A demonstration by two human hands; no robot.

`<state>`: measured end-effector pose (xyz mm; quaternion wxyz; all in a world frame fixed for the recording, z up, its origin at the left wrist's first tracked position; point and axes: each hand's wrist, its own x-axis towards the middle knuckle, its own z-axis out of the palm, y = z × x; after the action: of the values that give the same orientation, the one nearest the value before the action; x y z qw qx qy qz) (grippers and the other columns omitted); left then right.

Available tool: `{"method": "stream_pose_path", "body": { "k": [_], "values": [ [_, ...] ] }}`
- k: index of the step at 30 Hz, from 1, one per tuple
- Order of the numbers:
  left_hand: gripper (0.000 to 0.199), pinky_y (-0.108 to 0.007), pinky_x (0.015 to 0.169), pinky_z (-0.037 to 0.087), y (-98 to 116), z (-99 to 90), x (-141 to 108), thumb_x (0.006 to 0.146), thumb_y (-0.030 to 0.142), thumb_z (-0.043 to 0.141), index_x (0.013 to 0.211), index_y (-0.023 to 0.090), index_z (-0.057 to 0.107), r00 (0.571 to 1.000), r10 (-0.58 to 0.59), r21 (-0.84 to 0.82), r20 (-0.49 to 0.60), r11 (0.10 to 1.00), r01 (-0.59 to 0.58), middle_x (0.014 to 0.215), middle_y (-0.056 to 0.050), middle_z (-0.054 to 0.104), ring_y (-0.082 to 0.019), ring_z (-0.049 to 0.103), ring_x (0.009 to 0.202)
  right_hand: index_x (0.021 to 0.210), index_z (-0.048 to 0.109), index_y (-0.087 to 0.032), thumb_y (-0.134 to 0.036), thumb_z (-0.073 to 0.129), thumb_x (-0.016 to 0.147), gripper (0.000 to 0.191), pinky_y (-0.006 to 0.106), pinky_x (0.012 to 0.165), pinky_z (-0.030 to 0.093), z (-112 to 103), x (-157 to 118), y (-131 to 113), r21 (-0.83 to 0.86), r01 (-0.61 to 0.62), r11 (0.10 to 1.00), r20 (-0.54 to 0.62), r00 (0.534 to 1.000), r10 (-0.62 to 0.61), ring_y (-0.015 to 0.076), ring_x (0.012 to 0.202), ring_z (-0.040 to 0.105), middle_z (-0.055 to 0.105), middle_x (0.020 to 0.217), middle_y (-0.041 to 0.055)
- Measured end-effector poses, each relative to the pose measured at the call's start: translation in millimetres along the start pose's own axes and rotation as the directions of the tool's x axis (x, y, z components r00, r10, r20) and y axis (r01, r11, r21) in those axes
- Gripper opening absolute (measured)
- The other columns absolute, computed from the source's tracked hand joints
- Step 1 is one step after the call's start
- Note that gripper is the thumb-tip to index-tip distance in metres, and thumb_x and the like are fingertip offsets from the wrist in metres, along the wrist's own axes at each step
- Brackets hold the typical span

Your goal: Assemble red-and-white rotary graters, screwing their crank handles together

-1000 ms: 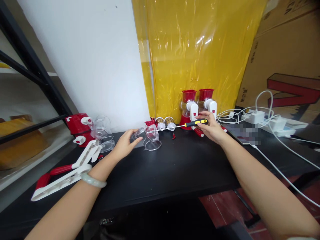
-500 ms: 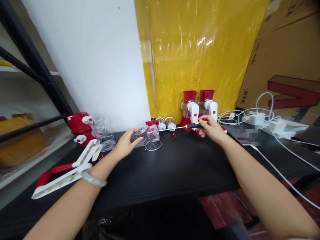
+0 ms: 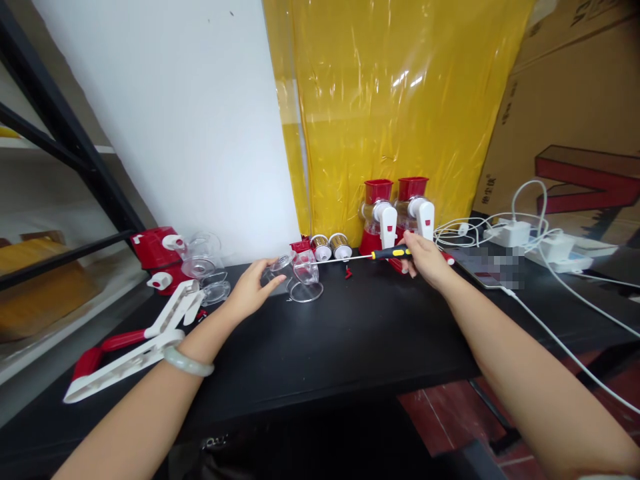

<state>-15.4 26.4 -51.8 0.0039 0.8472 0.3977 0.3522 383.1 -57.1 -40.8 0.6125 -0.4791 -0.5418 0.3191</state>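
Right hand (image 3: 419,259): gripping a screwdriver (image 3: 387,254), fingers shifting around its handle since a second ago, suggesting turning. Left hand (image 3: 250,290): half-curling, holding a clear housing (image 3: 306,271) on the counter (image 3: 330,353), screwdriver shaft reaching it.

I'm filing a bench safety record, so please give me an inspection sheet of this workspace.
Surface: black tabletop, parts mainly along its back and left.
Work items: clear plastic housing; screwdriver shaft points towards it, tip contact unclear.
Clutter: two red-and-white appliances, metal drums, small red piece, white crank handles.
Left hand: holds the housing.
Right hand: holds the screwdriver's handle.
Cables: white cables loop loosely at the right; one plugs into a tablet-like device.
Surroundings: white panel, yellow plastic sheet, cardboard box, shelving.
Spills: nothing seen.
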Motion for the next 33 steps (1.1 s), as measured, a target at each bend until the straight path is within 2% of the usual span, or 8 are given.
{"method": "stream_pose_path", "body": {
  "k": [5, 8, 12, 18, 25, 28, 30, 33],
  "values": [
    [0.050, -0.043, 0.098, 0.046, 3.0, -0.6, 0.0, 0.086, 0.058, 0.054, 0.117, 0.018, 0.055, 1.000, -0.022, -0.007, -0.006, 1.000, 0.022, 0.121, -0.012, 0.064, -0.027, 0.060, 0.112, 0.091, 0.047, -0.028, -0.043, 0.081, 0.063, 0.046, 0.026, 0.054, 0.052, -0.6, 0.7, -1.4, 0.271, 0.098, 0.958, 0.016, 0.994, -0.106, 0.0144, 0.072, 0.065, 0.064, 0.087, -0.0034],
    [0.049, -0.043, 0.098, 0.047, 3.4, -1.0, -0.1, 0.087, 0.057, 0.054, 0.117, 0.019, 0.055, 1.000, -0.015, -0.012, 0.000, 1.000, 0.015, 0.120, -0.012, 0.064, -0.027, 0.060, 0.111, 0.091, 0.049, -0.026, -0.048, 0.077, 0.068, 0.043, 0.025, 0.049, 0.050, -2.4, 2.0, 2.2, 0.159, 0.081, 0.984, 0.045, 0.995, -0.090, 0.0129, 0.058, 0.063, 0.063, 0.074, -0.0035],
    [0.049, -0.043, 0.098, 0.046, 4.6, -1.8, -0.1, 0.087, 0.058, 0.054, 0.117, 0.019, 0.056, 1.000, 0.004, -0.007, -0.001, 1.000, -0.004, 0.120, -0.011, 0.064, -0.027, 0.060, 0.111, 0.090, 0.050, -0.023, -0.065, 0.059, 0.078, 0.045, 0.019, 0.030, 0.027, -1.0, 1.4, 2.3, 0.003, 0.004, 1.000, -0.001, 1.000, -0.004, 0.0091, 0.032, 0.047, 0.056, 0.053, -0.0051],
    [0.051, -0.042, 0.098, 0.046, 4.9, -1.4, -0.2, 0.086, 0.059, 0.054, 0.118, 0.019, 0.056, 1.000, -0.023, -0.003, -0.004, 1.000, 0.023, 0.119, -0.011, 0.064, -0.027, 0.060, 0.111, 0.102, 0.046, -0.031, -0.033, 0.087, 0.053, 0.064, 0.022, 0.050, 0.049, -0.4, -3.6, -6.1, 0.312, 0.024, 0.950, 0.038, 0.999, -0.038, 0.0109, 0.061, 0.065, 0.065, 0.083, -0.0076],
    [0.051, -0.043, 0.099, 0.046, 2.5, -0.9, -0.9, 0.086, 0.059, 0.053, 0.118, 0.020, 0.055, 1.000, -0.023, -0.012, 0.006, 1.000, 0.023, 0.121, -0.012, 0.064, -0.027, 0.060, 0.112, 0.089, 0.051, -0.023, -0.066, 0.046, 0.086, 0.043, 0.021, 0.030, 0.025, -2.6, 0.8, 3.1, -0.132, 0.069, 0.989, 0.024, 0.997, -0.067, 0.0082, 0.028, 0.037, 0.047, 0.044, -0.0075],
    [0.051, -0.044, 0.099, 0.046, 2.9, -0.8, -1.0, 0.086, 0.060, 0.053, 0.118, 0.020, 0.055, 0.999, -0.036, -0.015, 0.006, 0.999, 0.037, 0.122, -0.012, 0.064, -0.027, 0.060, 0.113, 0.100, 0.045, -0.028, -0.058, 0.063, 0.078, 0.041, 0.023, 0.038, 0.041, -2.4, 0.9, 2.2, 0.053, 0.097, 0.994, 0.011, 0.995, -0.097, 0.0116, 0.041, 0.054, 0.056, 0.061, -0.0076],
    [0.051, -0.043, 0.100, 0.045, 2.8, -0.6, -0.9, 0.086, 0.059, 0.053, 0.118, 0.019, 0.055, 0.999, -0.042, -0.018, 0.002, 0.999, 0.042, 0.122, -0.011, 0.063, -0.027, 0.059, 0.113, 0.104, 0.041, -0.031, -0.046, 0.080, 0.064, 0.058, 0.027, 0.051, 0.051, -2.3, 0.3, 1.6, 0.166, 0.116, 0.979, 0.030, 0.992, -0.122, 0.0144, 0.059, 0.065, 0.063, 0.078, -0.0069],
    [0.051, -0.042, 0.100, 0.045, 2.2, -0.5, -0.4, 0.087, 0.058, 0.054, 0.118, 0.019, 0.055, 0.999, -0.034, -0.020, -0.001, 0.999, 0.034, 0.122, -0.011, 0.064, -0.026, 0.060, 0.113, 0.101, 0.042, -0.028, -0.048, 0.078, 0.067, 0.054, 0.025, 0.048, 0.048, -3.3, -0.7, 2.3, 0.094, 0.098, 0.991, 0.084, 0.991, -0.106, 0.0132, 0.052, 0.062, 0.064, 0.069, -0.0065]
  ]
}}
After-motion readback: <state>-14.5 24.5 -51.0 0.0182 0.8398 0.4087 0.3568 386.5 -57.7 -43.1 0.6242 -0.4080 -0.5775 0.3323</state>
